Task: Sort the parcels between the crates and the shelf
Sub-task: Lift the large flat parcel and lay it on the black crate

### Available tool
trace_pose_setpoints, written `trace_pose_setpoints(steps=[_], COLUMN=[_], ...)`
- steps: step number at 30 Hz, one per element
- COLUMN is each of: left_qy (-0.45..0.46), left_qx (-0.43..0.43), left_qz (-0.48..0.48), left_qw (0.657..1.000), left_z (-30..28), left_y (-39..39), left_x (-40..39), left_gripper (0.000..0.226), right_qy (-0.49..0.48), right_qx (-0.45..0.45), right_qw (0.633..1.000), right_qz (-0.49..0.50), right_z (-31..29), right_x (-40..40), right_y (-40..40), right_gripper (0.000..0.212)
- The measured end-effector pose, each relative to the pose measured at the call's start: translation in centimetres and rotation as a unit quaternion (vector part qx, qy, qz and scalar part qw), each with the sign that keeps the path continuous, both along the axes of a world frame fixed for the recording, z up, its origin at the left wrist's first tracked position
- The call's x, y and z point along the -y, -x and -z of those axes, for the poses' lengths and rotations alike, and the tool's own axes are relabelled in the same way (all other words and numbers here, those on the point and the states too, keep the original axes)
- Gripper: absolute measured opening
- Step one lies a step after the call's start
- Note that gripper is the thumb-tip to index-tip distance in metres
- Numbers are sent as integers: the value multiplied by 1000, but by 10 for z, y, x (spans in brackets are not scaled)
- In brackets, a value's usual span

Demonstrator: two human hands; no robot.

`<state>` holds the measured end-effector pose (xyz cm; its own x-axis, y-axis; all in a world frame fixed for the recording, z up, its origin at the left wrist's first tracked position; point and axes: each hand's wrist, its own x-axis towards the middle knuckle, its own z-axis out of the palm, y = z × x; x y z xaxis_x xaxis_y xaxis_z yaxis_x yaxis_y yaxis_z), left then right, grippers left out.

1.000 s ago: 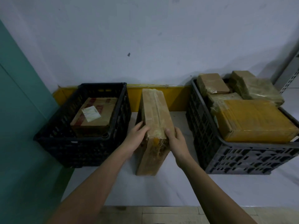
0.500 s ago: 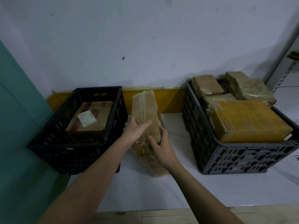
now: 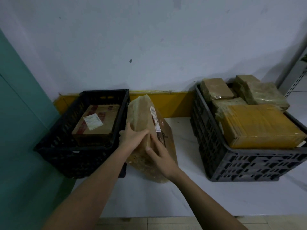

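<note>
A long brown parcel (image 3: 144, 113) wrapped in clear tape stands tilted on the white floor between two crates, its labelled face turned to the right. My left hand (image 3: 132, 137) grips its upper left edge, with the fingers curled over the top. My right hand (image 3: 162, 157) lies flat against the lower right face, fingers straight and thumb at the edge. The black crate (image 3: 79, 161) on the left holds one cardboard box (image 3: 98, 121) with a white label. The dark grey crate (image 3: 240, 163) on the right is heaped with parcels, and a large yellow parcel (image 3: 260, 127) sits in front.
Smaller taped brown parcels (image 3: 215, 87) lie at the back of the right crate. A yellow skirting strip (image 3: 172, 103) runs along the white wall behind. A teal panel (image 3: 20, 113) stands at the left, and a metal shelf upright (image 3: 297, 80) at the far right.
The parcel has been tipped and turned from standing on its narrow edge, so its labelled face now shows. My left hand moved over its top, and my right hand slid onto the face.
</note>
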<state>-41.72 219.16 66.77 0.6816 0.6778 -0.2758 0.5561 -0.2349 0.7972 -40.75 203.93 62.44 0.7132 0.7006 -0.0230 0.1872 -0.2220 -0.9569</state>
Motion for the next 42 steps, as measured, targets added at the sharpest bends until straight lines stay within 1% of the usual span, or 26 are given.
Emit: trace_pose_setpoints(steps=[2,4,6,9,10,12,14,16,19,20,21,22,24,26,27,28,29,31,33,35,36,38,39,40,42], left_qy=[22,38,55,65,67,85,92,89,112,120,126,128,121,117,120,122,120,111,109,120,128,138,138,137,148], left_qx=[44,94,147,222,238,275,302,317,333,338,343,347,355,361,363,362,357,341,320,308,299,271,263,265,300], left_qz=[-3,2,8,8,7,12,23,35,48,55,62,69,80,85,82,75,68,61,64,83,100,135,146,147,122], left_qw=[999,995,988,973,969,958,949,943,935,932,929,926,924,921,920,921,924,931,939,940,940,943,944,943,934], left_z=[1,-2,-10,-33,-40,-52,-59,-63,-64,-64,-65,-66,-69,-72,-74,-77,-79,-86,-96,-104,-107,-111,-112,-113,-114], left_y=[12,21,27,33,36,42,48,51,52,53,53,54,54,52,51,50,49,47,42,37,36,36,36,35,33], left_x=[-9,-18,-27,-41,-46,-57,-65,-72,-82,-84,-86,-88,-90,-90,-89,-89,-91,-93,-96,-100,-100,-99,-97,-95,-92], left_gripper=[109,99,89,74,73,87,101,105,107,110,113,115,113,100,91,84,81,79,79,82,88,106,110,111,102], right_qy=[7,8,40,67,57,17,-23,-46,-103,-128,-150,-158,-155,-172,-182,-183,-185,-191,-188,-192,-195,-209,-216,-218,-220], right_qx=[-23,-2,20,-11,-14,-40,-81,-119,-178,-200,-221,-236,-254,-269,-265,-254,-241,-224,-215,-209,-204,-193,-188,-184,-176], right_qw=[1000,998,989,962,958,956,960,963,954,949,945,943,941,933,933,935,938,940,941,937,934,929,928,927,930], right_qz=[3,57,141,264,282,289,265,236,217,206,188,171,164,167,165,167,169,171,181,204,219,236,241,243,235], right_z=[-2,-5,-4,-3,-5,-10,-17,-22,-26,-27,-27,-28,-27,-22,-22,-26,-31,-36,-40,-44,-46,-49,-52,-56,-63], right_x=[5,10,18,36,41,47,47,46,46,47,48,49,49,48,47,45,43,39,36,36,36,37,36,35,31], right_y=[-4,-16,-33,-58,-64,-73,-78,-81,-91,-95,-99,-101,-104,-107,-107,-106,-103,-104,-103,-102,-102,-106,-109,-111,-115], right_gripper=[60,56,61,79,83,87,86,81,64,60,61,66,82,94,94,88,76,53,44,42,43,54,61,64,56])
